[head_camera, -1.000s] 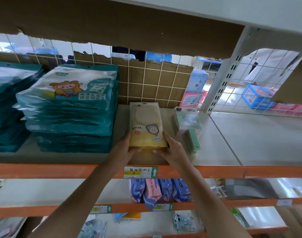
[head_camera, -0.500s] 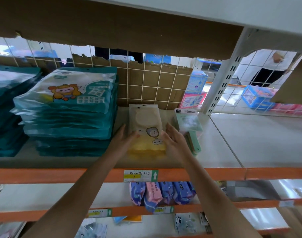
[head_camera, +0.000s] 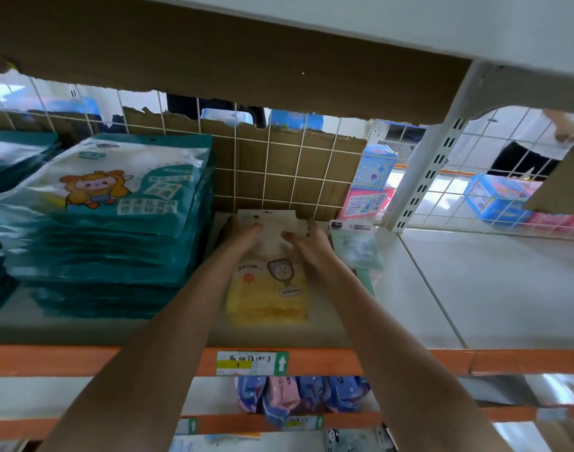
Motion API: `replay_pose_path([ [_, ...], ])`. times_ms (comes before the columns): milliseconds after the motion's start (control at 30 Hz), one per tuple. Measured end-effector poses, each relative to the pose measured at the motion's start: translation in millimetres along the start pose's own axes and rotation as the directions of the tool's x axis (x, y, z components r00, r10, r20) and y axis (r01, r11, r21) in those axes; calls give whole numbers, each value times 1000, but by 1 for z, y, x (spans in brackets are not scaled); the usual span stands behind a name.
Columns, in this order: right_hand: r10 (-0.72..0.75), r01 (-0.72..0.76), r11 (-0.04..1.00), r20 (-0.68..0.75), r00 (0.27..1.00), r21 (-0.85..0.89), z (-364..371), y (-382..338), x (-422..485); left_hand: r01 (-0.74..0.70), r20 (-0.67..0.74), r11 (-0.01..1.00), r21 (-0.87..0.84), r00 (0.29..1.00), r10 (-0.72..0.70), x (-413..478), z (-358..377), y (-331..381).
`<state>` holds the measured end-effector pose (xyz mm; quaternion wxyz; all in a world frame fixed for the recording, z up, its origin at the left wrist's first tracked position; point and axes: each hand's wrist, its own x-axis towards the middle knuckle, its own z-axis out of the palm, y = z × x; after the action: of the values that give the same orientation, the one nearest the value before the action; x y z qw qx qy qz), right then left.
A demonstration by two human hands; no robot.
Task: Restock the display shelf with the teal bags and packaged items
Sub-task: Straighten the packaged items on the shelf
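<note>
The yellow packets [head_camera: 267, 282] lay on the shelf [head_camera: 442, 288] between the teal bags [head_camera: 116, 216] and a green pack [head_camera: 357, 252], my left hand [head_camera: 238, 233] and right hand [head_camera: 311, 243] resting flat-fingered on their far end, squaring the pile, I judged, which next called for withdrawing without dragging it.

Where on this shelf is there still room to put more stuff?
The big bare shelf board right of the white post is free. Left is crowded: teal bags, yellow pack, green packet side by side.
</note>
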<state>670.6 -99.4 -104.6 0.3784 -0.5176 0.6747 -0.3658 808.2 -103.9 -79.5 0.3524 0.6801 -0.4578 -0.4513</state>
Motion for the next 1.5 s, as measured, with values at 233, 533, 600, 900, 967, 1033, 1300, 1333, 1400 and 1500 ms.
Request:
replay_pose_path([
  [233, 50, -54, 995, 49, 998, 84, 12, -5, 21, 11, -46, 999, -34, 999, -12, 20, 2, 3],
  [533, 33, -36, 995, 33, 999, 93, 19, -1, 27, -15, -22, 999, -31, 1000, 14, 28, 6, -2],
  [600, 20, -22, 997, 35, 999, 73, 20, -2, 26, -26, -7, 999, -28, 1000, 25, 27, 6, -2],
  [900, 37, -43, 992, 51, 998, 115, 20, -5, 15, -58, 39, 998, -30, 997, 59, 22, 4, -4],
  [967, 42, -49, 990, 49, 998, 131, 18, -6, 11, -62, 18, 997, -35, 998, 62, 19, 3, -4],
  [1033, 46, -53, 987, 45, 998, 152, 17, -6, 4, -55, -10, 996, -64, 998, 54, 13, 2, -7],
  [1300, -9, -2, 986, 64, 998, 164, 15, 6, -35, -97, 165, 985, -143, 979, 120, -20, -11, -35],
  [1333, -28, 16, 986, 71, 997, 167, 15, 9, -39, -108, 211, 983, -150, 968, 139, -25, -14, -39],
  [1400, -61, 46, 986, 88, 994, 162, 15, 13, -46, -143, 279, 979, -143, 944, 179, -34, -22, -46],
  [1500, -74, 51, 979, 111, 991, 197, 15, 16, -57, -145, 329, 980, -135, 927, 182, -45, -32, -55],
])
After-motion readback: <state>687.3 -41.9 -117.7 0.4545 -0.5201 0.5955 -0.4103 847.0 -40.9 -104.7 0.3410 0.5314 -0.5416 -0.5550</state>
